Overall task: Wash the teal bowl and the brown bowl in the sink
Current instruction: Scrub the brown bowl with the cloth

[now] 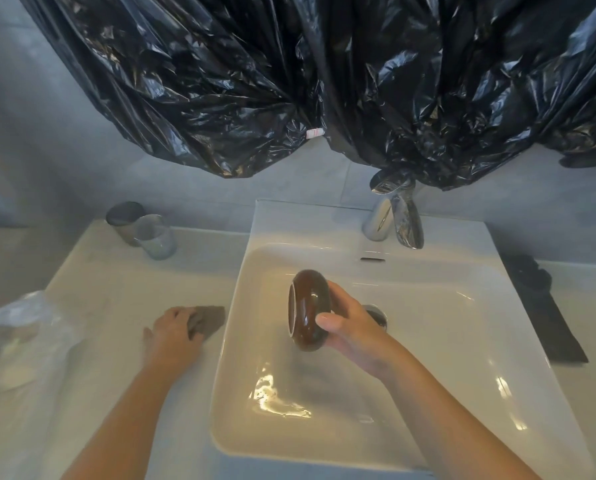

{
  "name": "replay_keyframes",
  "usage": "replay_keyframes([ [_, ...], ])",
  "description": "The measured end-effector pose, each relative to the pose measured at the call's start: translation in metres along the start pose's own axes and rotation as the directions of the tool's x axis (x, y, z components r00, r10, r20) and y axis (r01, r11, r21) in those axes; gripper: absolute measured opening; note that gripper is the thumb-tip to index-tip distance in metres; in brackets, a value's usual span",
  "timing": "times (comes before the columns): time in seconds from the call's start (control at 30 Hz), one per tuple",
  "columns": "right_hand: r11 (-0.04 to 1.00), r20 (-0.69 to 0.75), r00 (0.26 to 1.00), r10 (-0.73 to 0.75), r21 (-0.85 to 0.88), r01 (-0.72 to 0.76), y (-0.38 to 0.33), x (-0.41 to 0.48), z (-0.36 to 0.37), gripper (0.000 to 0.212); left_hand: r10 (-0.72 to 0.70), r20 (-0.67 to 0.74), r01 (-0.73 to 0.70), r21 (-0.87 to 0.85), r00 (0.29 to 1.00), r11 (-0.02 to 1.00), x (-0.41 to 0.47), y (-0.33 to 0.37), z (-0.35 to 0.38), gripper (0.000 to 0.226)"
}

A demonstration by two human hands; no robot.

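Observation:
My right hand [350,327] grips the brown bowl [308,310] and holds it on its side above the white sink [428,341], its open mouth turned left. Fingers and thumb curl round its outside. On the counter left of the basin, my left hand [172,332] rests on a brown sponge [208,320], with the fingers curled over its near edge. No teal bowl shows in the head view.
A chrome tap [398,220] stands at the back of the sink, the drain [376,315] behind my right hand. Two glass tumblers [144,230] sit at the back left. Clear plastic [16,341] lies far left, a dark cloth [545,313] on the right, black plastic sheeting [289,81] above.

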State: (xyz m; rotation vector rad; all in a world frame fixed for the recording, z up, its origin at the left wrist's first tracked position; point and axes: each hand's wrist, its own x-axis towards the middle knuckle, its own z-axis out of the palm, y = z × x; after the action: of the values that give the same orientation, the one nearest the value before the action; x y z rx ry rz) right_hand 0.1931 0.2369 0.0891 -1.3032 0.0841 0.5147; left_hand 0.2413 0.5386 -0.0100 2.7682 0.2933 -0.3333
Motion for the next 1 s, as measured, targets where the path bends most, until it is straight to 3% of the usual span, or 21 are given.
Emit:
replay_keyframes([
  [0.07,0.999,-0.018,1.000,0.005,-0.031,-0.005,-0.002,0.000,0.001,0.089,-0.044,-0.008,0.044,0.006,0.999,0.999,-0.003,0.014,-0.015,0.048],
  [0.17,0.996,-0.049,0.999,-0.010,-0.085,0.006,-0.004,-0.001,0.002,0.091,-0.014,-0.158,-0.040,-0.334,0.987,0.942,-0.023,0.052,-0.047,0.036],
  [0.23,0.992,-0.073,0.997,-0.027,-0.124,0.018,-0.008,-0.004,0.002,0.091,0.038,-0.196,-0.127,-0.467,0.980,0.875,-0.044,0.083,-0.067,0.024],
  [0.3,0.978,-0.115,0.992,-0.052,-0.205,0.027,-0.014,-0.009,0.002,0.090,0.118,-0.125,-0.170,-0.615,0.985,0.770,-0.064,0.114,-0.080,0.015],
  [0.4,0.902,-0.177,0.979,-0.101,-0.432,0.015,-0.024,-0.022,-0.003,0.090,0.290,0.168,-0.013,-0.845,0.942,0.535,-0.090,0.154,-0.089,0.019],
  [0.47,0.835,-0.204,0.968,-0.148,-0.550,0.012,-0.028,-0.033,-0.009,0.098,0.354,0.258,0.027,-0.839,0.899,0.543,-0.100,0.174,-0.086,0.031],
  [0.57,0.719,-0.223,0.949,-0.225,-0.695,0.007,-0.032,-0.052,-0.021,0.101,0.352,0.277,0.012,-0.800,0.894,0.600,-0.111,0.202,-0.076,0.046],
  [0.7,0.623,-0.232,0.936,-0.265,-0.782,-0.018,-0.036,-0.079,-0.047,0.102,0.375,0.294,-0.021,-0.762,0.879,0.647,-0.123,0.238,-0.061,0.042],
  [0.73,0.624,-0.240,0.936,-0.258,-0.781,-0.028,-0.038,-0.086,-0.057,0.100,0.379,0.300,-0.017,-0.764,0.875,0.645,-0.125,0.247,-0.057,0.041],
  [0.8,0.727,-0.311,0.925,-0.220,-0.685,-0.057,-0.044,-0.101,-0.083,0.088,0.381,0.320,0.024,-0.792,0.867,0.610,-0.130,0.265,-0.050,0.040],
  [0.9,0.899,-0.467,0.871,-0.153,-0.432,-0.073,-0.057,-0.128,-0.132,0.049,0.418,0.378,0.109,-0.836,0.826,0.538,-0.140,0.299,-0.039,0.037],
  [1.0,0.930,-0.507,0.853,-0.126,-0.359,-0.076,-0.064,-0.158,-0.181,0.032,0.485,0.397,0.127,-0.858,0.779,0.498,-0.154,0.342,-0.025,0.040],
])
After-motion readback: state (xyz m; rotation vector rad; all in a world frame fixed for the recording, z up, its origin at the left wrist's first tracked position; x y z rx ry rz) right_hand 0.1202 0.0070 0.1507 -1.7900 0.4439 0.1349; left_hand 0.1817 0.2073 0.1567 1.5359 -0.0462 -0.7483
